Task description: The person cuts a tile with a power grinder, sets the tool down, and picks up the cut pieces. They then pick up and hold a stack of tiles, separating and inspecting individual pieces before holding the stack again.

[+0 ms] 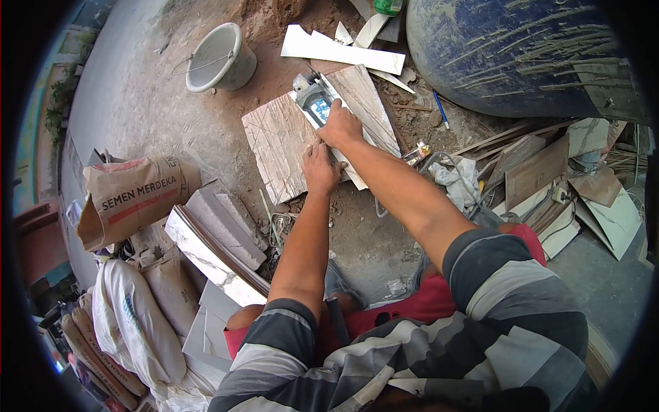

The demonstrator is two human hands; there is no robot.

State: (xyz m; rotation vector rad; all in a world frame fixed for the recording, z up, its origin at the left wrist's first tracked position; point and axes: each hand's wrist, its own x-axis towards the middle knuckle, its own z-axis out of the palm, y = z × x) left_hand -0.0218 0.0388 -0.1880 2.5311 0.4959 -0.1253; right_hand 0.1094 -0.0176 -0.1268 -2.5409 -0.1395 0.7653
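Observation:
My right hand [341,125] is closed on a grey tile cutter [317,104] with a blue-and-white label. The cutter sits on brown-veined tile pieces [274,141] lying on the ground. Beside it, a long pale strip [353,177] runs across the tile toward me. My left hand [320,167] rests on the tile just below the right one, fingers laid out flat and thumb spread toward the strip. The underside of the cutter and its contact with the tile are hidden.
A grey bucket [221,60] stands at the upper left, and white tile offcuts [343,51] lie beyond the tile. A big blue drum [508,55] is at the upper right. Cement bags [141,196] and stacked tiles [220,257] are on the left; broken tiles [535,175] lie right.

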